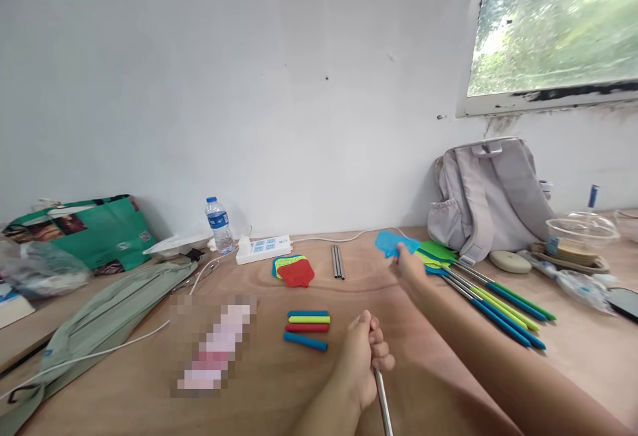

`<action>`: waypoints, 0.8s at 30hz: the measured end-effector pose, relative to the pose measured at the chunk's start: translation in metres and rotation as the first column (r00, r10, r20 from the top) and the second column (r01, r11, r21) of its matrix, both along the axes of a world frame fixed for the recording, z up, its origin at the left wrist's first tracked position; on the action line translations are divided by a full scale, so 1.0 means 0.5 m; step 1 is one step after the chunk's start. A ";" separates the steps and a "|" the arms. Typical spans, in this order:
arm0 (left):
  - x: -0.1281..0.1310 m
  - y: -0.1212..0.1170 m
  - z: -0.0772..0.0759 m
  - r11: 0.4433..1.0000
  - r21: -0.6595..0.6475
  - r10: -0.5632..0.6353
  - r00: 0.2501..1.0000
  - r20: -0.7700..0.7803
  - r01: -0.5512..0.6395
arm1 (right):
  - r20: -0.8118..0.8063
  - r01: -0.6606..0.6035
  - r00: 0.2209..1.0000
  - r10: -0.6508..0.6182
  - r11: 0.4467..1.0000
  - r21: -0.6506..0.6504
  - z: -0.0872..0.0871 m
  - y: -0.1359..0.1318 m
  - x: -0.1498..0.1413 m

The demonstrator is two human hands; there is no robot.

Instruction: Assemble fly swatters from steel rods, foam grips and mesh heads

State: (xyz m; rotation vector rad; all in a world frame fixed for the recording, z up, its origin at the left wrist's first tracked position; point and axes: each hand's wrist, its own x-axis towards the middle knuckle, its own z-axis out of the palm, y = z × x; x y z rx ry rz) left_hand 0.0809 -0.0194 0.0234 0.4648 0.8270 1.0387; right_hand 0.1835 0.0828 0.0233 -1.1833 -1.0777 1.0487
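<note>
My left hand [366, 356] is closed around a thin metal rod [383, 401], whose lower end runs out of the bottom of the view. Farther forward and to the right, my right hand [411, 273] pinches a blue fly swatter head [396, 243] by its neck. Just beyond that hand lie finished-looking swatters with green heads [436, 250], metal shafts and coloured handles [503, 316]. Loose handle grips [309, 320] in blue, yellow-green and red lie left of my left hand. Behind them are a red swatter head [296, 273] on others and a few metal rods [337, 263].
Along the wall stand a power strip [264, 248], a water bottle [219, 223] and a grey backpack [491, 197]. A green bag [100, 230] and a grey-green cloth [109, 329] lie left. At right are a plastic cup [581, 233] and a phone [625, 303]. A cable crosses the table.
</note>
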 end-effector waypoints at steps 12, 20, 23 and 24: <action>-0.176 -0.005 0.071 0.954 0.097 0.200 0.840 0.504 -0.285 | 0.087 -0.341 0.937 0.338 0.940 0.022 0.007 0.041 -0.114; -0.280 -0.002 0.042 0.759 0.174 0.518 0.744 0.421 -0.627 | 0.321 -0.403 0.867 0.381 0.915 0.004 0.012 0.119 -0.253; -0.300 0.004 0.044 0.720 0.201 0.547 0.722 0.425 -0.664 | 0.443 -0.401 0.829 0.342 0.915 0.045 0.021 0.106 -0.252; -0.304 0.008 0.046 0.711 0.194 0.554 0.709 0.436 -0.675 | 0.473 -0.412 0.817 0.331 0.908 0.075 0.027 0.091 -0.243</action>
